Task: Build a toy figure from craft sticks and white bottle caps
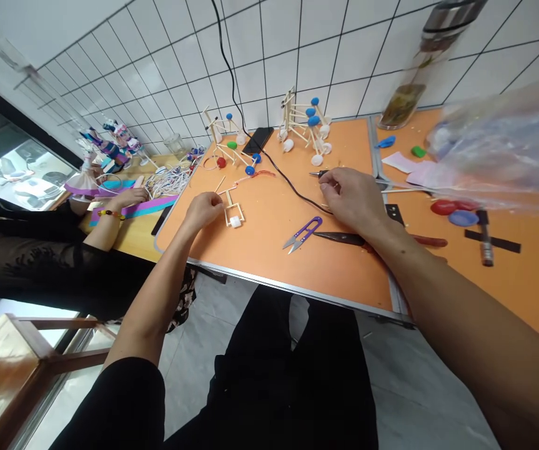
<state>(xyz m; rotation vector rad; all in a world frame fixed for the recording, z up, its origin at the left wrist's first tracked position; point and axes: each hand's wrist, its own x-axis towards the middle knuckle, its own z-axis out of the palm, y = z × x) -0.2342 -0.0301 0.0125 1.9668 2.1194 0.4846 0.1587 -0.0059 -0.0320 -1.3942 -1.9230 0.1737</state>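
Note:
My left hand [205,211] rests at the table's left side, fingers curled. Its fingertips are beside a small square frame of wooden sticks [240,211] with a white block [235,222] at its near edge. What those fingers hold, if anything, is hidden. My right hand [351,195] lies over the right side, its fingers bent together. A dark tool with a metal tip [316,174] pokes out beyond them; its grip is out of sight. Purple thread snips [303,235] lie between my hands, touching dark pointed blades [339,237] that run under my right wrist.
Stick models with blue balls [313,120] and a red ball [221,162] stand at the back, near a phone [257,140]. A black cord [288,181] crosses the table. Right are a bottle [403,103], plastic bag [508,144] and marker [485,244]. Another person's hand [131,197] is left.

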